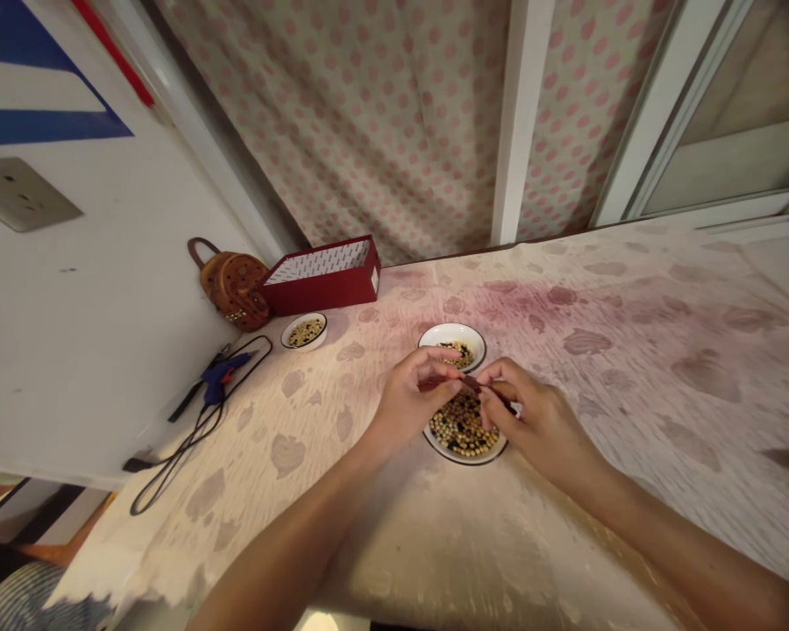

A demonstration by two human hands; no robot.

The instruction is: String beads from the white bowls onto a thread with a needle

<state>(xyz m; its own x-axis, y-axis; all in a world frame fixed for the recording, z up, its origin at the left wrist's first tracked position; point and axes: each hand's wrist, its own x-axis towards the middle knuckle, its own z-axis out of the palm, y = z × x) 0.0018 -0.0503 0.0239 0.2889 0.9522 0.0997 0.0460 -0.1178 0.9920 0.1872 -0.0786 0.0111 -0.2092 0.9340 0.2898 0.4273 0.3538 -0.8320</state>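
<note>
Your left hand (408, 400) and right hand (539, 419) pinch a small dark red thing (472, 382) right over a white bowl (465, 459) of beans (461, 426), with another bowl (451, 334) just behind.

Tabletop under stained leaf-print cloth (631, 412): three white bowls (451, 333) of mixed beans (461, 425), open red box (342, 289), studded brown leather bag (233, 289), blue glue gun (218, 377) with black cord (171, 469).
</note>
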